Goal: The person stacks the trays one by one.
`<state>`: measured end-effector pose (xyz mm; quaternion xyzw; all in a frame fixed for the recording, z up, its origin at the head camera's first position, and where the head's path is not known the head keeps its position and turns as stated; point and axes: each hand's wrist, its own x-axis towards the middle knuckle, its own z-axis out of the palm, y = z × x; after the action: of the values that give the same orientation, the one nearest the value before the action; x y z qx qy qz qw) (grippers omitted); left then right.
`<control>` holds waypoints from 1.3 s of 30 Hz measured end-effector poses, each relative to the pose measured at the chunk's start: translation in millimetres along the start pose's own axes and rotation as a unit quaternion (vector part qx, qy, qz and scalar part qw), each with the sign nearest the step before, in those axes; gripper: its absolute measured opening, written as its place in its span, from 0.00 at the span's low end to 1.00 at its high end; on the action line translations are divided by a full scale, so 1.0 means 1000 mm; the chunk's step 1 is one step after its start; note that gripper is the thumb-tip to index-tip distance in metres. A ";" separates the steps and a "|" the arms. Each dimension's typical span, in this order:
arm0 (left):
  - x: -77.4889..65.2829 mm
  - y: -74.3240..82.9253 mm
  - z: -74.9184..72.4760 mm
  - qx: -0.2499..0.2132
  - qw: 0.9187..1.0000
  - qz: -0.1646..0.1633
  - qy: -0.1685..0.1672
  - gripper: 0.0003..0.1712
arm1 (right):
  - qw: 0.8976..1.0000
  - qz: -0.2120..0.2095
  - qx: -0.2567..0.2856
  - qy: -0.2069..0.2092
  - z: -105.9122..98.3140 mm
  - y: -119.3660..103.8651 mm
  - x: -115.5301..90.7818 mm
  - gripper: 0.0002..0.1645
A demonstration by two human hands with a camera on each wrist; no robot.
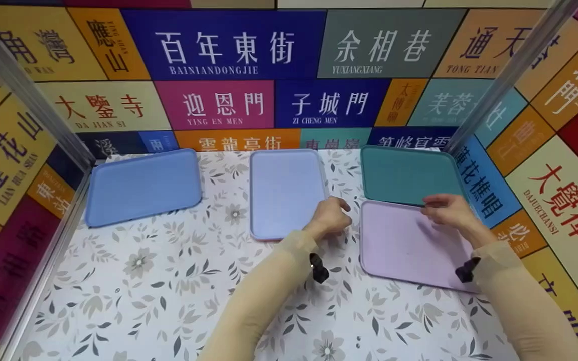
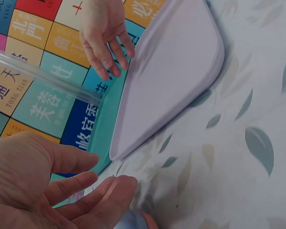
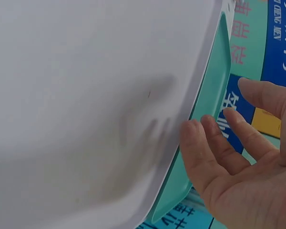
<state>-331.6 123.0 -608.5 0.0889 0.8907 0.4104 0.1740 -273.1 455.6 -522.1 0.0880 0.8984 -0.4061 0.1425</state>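
Note:
My left hand (image 1: 330, 215) is beside the right edge of a pale periwinkle tray (image 1: 286, 190), with its fingers loosely bent and nothing in them. A pinkish edge (image 1: 268, 240) shows below that tray's front rim. Over the far part of a lilac tray (image 1: 404, 245) hovers my right hand (image 1: 449, 211), near the border with a green tray (image 1: 409, 173). In the right wrist view, the right hand (image 3: 248, 167) has spread, relaxed fingers and holds nothing; its shadow falls on the lilac tray (image 3: 86, 71). Whether its fingertips touch the rim I cannot tell.
A blue tray (image 1: 143, 188) lies slightly turned at the far left. White cloth (image 1: 178, 301) with grey flowers and leaves covers the table. Panels (image 1: 219, 45) printed with Chinese place names stand behind and at both sides, with clear posts (image 1: 515, 65) at the corners.

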 end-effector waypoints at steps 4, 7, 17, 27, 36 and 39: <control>-0.003 0.008 0.008 0.021 1.000 0.002 -0.004 0.28 | 1.000 0.014 -0.012 -0.007 -0.013 0.010 -0.006 0.39; -0.004 0.010 0.012 0.043 0.999 0.004 0.002 0.30 | 1.000 0.026 -0.011 -0.011 -0.023 0.017 -0.010 0.41; -0.005 0.016 0.023 0.030 0.999 -0.017 -0.009 0.31 | 0.997 0.071 -0.011 -0.008 -0.055 0.042 -0.022 0.45; -0.025 0.033 0.022 -0.002 0.998 -0.063 -0.013 0.26 | 0.995 0.094 -0.011 -0.026 -0.064 0.058 -0.031 0.48; -0.022 0.035 0.033 0.016 0.998 -0.062 -0.019 0.07 | 0.988 0.132 0.005 -0.082 -0.067 0.073 -0.038 0.54; -0.026 0.040 0.035 0.018 0.998 -0.063 -0.014 0.08 | 0.987 0.134 -0.011 -0.090 -0.068 0.078 -0.040 0.55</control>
<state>-293.3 165.5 -592.4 0.0415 0.8993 0.3812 0.2105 -226.2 556.6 -521.1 0.1693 0.8665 -0.3796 0.2766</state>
